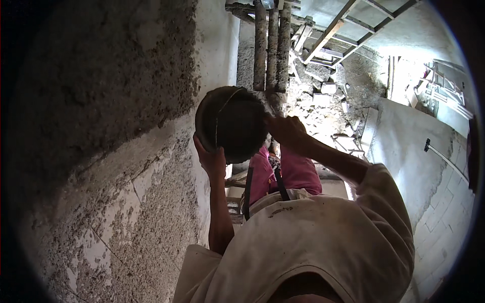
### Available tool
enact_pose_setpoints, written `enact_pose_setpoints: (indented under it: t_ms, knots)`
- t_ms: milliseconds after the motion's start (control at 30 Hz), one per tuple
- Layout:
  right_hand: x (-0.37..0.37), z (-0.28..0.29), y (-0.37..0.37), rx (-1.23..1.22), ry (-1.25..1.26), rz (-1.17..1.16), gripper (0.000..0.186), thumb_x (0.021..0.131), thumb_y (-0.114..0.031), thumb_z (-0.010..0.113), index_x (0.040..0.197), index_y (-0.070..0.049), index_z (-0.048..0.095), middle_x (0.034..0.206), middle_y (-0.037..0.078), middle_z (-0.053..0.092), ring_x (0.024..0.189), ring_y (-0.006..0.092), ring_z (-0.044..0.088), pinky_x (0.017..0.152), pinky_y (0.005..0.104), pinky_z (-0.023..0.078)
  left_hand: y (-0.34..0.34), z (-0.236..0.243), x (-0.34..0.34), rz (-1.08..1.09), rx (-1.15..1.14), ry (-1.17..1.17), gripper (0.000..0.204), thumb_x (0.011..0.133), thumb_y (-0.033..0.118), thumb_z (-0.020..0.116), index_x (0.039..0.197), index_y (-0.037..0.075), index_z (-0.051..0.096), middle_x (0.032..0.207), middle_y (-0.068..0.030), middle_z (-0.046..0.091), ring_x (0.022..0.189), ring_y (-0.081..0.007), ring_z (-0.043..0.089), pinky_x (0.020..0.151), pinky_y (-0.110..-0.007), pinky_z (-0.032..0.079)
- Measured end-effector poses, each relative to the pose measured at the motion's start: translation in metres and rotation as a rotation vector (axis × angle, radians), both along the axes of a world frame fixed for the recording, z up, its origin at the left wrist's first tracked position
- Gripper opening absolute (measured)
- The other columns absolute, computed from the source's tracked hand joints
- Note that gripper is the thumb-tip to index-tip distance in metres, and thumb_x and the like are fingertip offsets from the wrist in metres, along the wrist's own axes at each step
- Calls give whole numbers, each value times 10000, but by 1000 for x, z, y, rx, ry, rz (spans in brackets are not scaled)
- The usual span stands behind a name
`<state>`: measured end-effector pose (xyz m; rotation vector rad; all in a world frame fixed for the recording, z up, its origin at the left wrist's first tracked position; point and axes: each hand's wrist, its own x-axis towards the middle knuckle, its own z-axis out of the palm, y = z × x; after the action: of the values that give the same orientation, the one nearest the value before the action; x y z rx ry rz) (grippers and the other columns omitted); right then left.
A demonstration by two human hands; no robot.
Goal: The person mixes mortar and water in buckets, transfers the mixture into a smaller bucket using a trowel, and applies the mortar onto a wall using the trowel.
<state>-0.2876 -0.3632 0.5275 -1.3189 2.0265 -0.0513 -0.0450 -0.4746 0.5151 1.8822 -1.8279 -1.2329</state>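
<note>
My left hand (211,156) grips a dark round bucket (230,123) by its lower left side; a thin wire handle lies across it, and dark material shows inside, too dim to tell. My right hand (285,129) is closed at the bucket's right edge; what its fingers hold is too dark to make out. Beyond the bucket are my pink-clad legs (298,174). Close on my left is a wall (141,217) with dark, rough render above and pale, flaking patches below.
Rough timber poles (259,45) run beyond the bucket. A wooden ladder (333,30) is at top right, above broken blocks and rubble (328,88). A long-handled tool (447,160) rests by the right wall (419,192); a bright opening (404,76) is at upper right.
</note>
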Motion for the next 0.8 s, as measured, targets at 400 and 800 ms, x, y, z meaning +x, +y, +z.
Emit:
enact_pose_setpoints:
  t_ms: [400, 800]
  knots:
    - [-4, -153, 32, -371, -642, 200, 363, 965, -426, 493, 1075, -105, 621, 914, 165, 640, 823, 288, 636, 710, 411, 525, -38, 29, -88, -349, -25, -37, 847, 689, 6, 573, 1471, 16, 248, 1461, -242, 362, 1366, -378, 347, 1127, -422, 298]
    - [2, -37, 57, -31, -1023, -365, 243, 994, -330, 498, 1051, -115, 596, 736, -16, 531, 618, 39, 480, 499, 216, 409, -56, -45, -20, -13, 393, 169, 902, 643, -24, 541, 1486, 46, 230, 1383, -159, 467, 1195, -309, 523, 999, -349, 428]
